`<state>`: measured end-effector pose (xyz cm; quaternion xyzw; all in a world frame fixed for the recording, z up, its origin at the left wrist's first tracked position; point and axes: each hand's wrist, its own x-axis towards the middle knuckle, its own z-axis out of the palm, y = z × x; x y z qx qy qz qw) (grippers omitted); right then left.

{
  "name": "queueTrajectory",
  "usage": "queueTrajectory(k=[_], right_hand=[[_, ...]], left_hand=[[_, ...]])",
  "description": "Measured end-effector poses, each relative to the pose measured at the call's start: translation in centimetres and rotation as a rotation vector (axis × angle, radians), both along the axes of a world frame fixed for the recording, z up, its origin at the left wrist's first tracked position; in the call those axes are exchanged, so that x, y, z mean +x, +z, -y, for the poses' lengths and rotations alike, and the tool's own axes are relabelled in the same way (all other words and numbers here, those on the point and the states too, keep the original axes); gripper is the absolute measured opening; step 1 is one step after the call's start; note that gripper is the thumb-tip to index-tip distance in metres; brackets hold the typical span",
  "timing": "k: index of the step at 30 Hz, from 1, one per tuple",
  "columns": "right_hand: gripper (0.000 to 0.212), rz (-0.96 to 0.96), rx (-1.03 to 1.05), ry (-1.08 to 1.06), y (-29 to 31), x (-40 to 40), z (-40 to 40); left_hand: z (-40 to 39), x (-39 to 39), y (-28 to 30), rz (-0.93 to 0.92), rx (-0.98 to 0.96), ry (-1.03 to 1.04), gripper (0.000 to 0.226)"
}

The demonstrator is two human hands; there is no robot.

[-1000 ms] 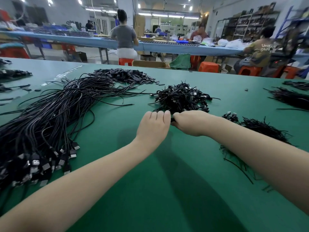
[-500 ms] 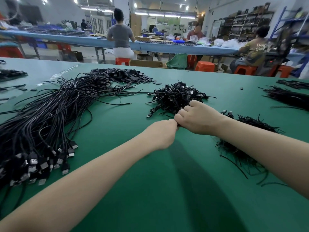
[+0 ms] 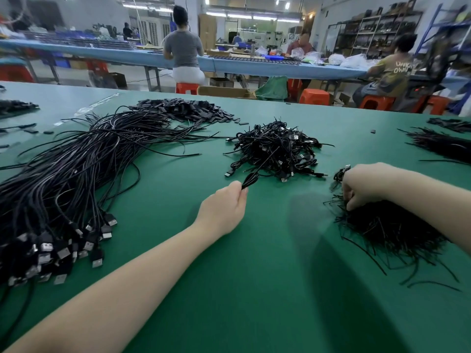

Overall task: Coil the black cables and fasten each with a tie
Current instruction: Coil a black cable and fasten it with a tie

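Head view, counter (image 3: 254,276): we note a green surface carrying several separate heaps of black cable stock.
Head view, left hand (image 3: 221,210): we find it above the counter near the middle, grip closed in a pinch on a coiled cable (image 3: 251,179), which sticks up and away from the fingertips toward the finished pile.
Head view, right hand (image 3: 362,186): we find it at the far edge of the tie pile (image 3: 390,228), fingers curled down into the black strands; the grip is closed on ties, though we cannot tell how many.
Head view, small bundle (image 3: 340,173): we see a dark cable bundle just beyond the right hand, touching or nearly touching its knuckles; which, we cannot tell.
Head view, finished pile (image 3: 277,151): we record a heap of coiled cables with plugs showing, lying beyond and between the two hands, apart from both.
Head view, loose cables (image 3: 76,179): we record a large sheaf of uncoiled cables on the left, their USB plugs (image 3: 63,250) bunched at the near end.
Head view, flat black pieces (image 3: 186,110): a heap lies behind the loose cables at the far side.
Head view, background: we note people seated on orange stools (image 3: 314,96) at a long blue bench (image 3: 229,64).
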<state>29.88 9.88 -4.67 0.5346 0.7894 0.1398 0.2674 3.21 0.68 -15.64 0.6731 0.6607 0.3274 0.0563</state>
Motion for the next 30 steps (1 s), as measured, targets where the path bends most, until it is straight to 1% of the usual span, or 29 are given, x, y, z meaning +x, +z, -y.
queueTrajectory(k=[2, 5, 7, 9, 10, 11, 12, 13, 15, 16, 17, 18, 20, 24, 26, 28, 30], right_hand=[[0.016, -0.025, 0.086, 0.044, -0.5, 0.3, 0.1], [0.011, -0.061, 0.14, 0.074, -0.9, 0.1, 0.2], [0.004, -0.1, 0.138, 0.051, -0.9, -0.1, 0.0], [0.011, -0.184, 0.086, 0.005, -0.5, -0.4, -0.1], [0.01, -0.25, 0.057, -0.005, -0.1, -0.5, -0.3], [0.006, -0.358, 0.044, 0.006, 0.3, -0.6, -0.4], [0.008, -0.489, 0.054, 0.04, 0.7, -0.9, -0.4], [0.01, -0.676, 0.096, 0.081, 0.9, -1.5, -0.2], [0.008, -1.148, 0.223, 0.184, 0.8, -3.2, 1.3], [0.011, -1.32, 0.3, 0.267, 0.6, -4.3, 2.3], [0.014, -1.395, 0.351, 0.358, 0.4, -5.5, 3.4], [0.015, -1.396, 0.381, 0.451, 0.0, -6.5, 4.3], [0.012, -1.336, 0.39, 0.59, -1.0, -8.5, 5.9], [0.007, -1.297, 0.315, 0.668, -2.6, -10.5, 6.8], [0.006, -1.326, 0.285, 0.66, -3.3, -11.0, 6.9], [0.005, -1.378, 0.252, 0.581, -3.9, -11.3, 7.0], [0.006, -1.445, 0.21, 0.485, -4.2, -11.4, 7.1]], left_hand=[[0.0, 0.0, 0.0, -0.001, -0.01, -0.005, 0.035], [-0.1, 0.0, 0.0, 0.044, -0.031, -0.006, 0.035], [0.0, -0.1, 0.1, 0.122, -0.032, -0.015, 0.037], [-0.1, -0.4, 0.2, 0.223, -0.071, -0.03, 0.038], [-0.3, -0.5, 0.2, 0.274, -0.108, -0.048, 0.038], [-0.4, -0.7, 0.3, 0.333, -0.147, -0.076, 0.037], [-0.5, -0.8, 0.4, 0.407, -0.179, -0.109, 0.035], [-0.6, -0.9, 0.5, 0.492, -0.202, -0.141, 0.032], [-0.9, -1.2, 0.9, 0.662, -0.229, -0.204, 0.029], [-1.0, -1.2, 1.0, 0.724, -0.239, -0.235, 0.028], [-1.0, -1.3, 1.2, 0.754, -0.248, -0.26, 0.027], [-1.1, -1.2, 1.3, 0.756, -0.259, -0.278, 0.027], [-1.1, -0.9, 1.4, 0.714, -0.278, -0.303, 0.025], [-0.5, 0.3, 1.3, 0.65, -0.255, -0.342, 0.022], [-0.3, 0.5, 1.4, 0.527, -0.223, -0.327, 0.02], [-0.2, 0.5, 1.6, 0.364, -0.193, -0.307, 0.02], [-0.1, 0.5, 1.7, 0.246, -0.169, -0.282, 0.025]])
